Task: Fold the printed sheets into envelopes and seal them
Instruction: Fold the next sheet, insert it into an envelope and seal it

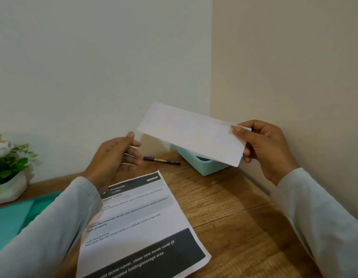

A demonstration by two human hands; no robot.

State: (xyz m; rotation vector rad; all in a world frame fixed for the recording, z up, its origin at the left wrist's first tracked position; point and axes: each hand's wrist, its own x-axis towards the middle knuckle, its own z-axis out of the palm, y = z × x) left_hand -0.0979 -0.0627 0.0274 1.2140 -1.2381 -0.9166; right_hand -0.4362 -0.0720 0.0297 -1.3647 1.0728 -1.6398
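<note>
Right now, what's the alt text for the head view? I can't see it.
The right hand pinches the right end of a long white paper, held above a wooden desk; the left hand is off it, nearby. On the desk lie a printed sheet, a pen and a pale blue tray.

Envelope (192, 133), centre right: was plain white.
Printed sheet (138, 227), lower centre: was white with black text; dark grey bands at head and foot carried white lettering.
Pen (161, 159), centre: was blue with a gold band.
Tray (204, 167), right of centre: was pale mint.
Table (244, 217): showed brown wood grain.
Folder (11, 217), lower left: was teal.
Plant (7, 167), left edge: had green leaves, white blooms and a white pot.
Sleeves (53, 227): were pale grey.
</note>
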